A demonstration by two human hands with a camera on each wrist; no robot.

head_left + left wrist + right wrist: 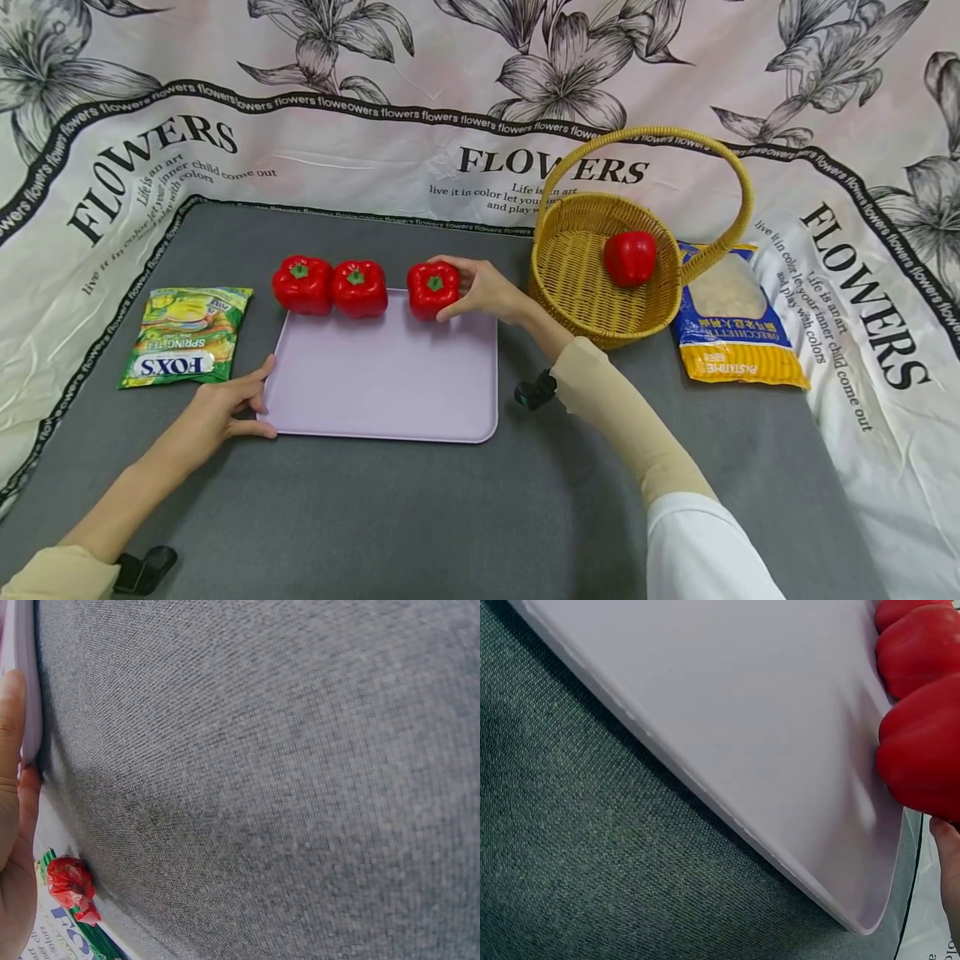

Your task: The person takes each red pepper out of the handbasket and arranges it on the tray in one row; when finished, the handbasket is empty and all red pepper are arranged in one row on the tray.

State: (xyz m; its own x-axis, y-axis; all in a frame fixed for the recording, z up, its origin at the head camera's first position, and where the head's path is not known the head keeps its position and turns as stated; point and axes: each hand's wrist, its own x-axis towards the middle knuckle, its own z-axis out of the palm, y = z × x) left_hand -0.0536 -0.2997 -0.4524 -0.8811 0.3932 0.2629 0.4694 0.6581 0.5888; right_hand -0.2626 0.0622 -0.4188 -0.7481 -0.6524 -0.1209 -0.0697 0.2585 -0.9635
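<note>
My right hand [489,292] grips a red bell pepper [432,293] between thumb and fingers, over the far rim of a pale lilac tray [382,379]. Left of it, two more red bell peppers, the outer one [302,285] and the inner one [359,290], sit side by side along that rim. In the right wrist view the held pepper [922,754] is nearest, with the others lined up beyond it. My left hand [221,408] holds the tray at its near left corner, the thumb along the front edge and the fingers on the left side.
A yellow wicker basket [592,312] with a tall handle stands right of the tray, holding one red bell pepper [630,258]. Behind its right side lies a blue and yellow pasta bag [738,333]. A green Fox's candy bag [187,333] lies left of the tray on the grey cloth [360,517].
</note>
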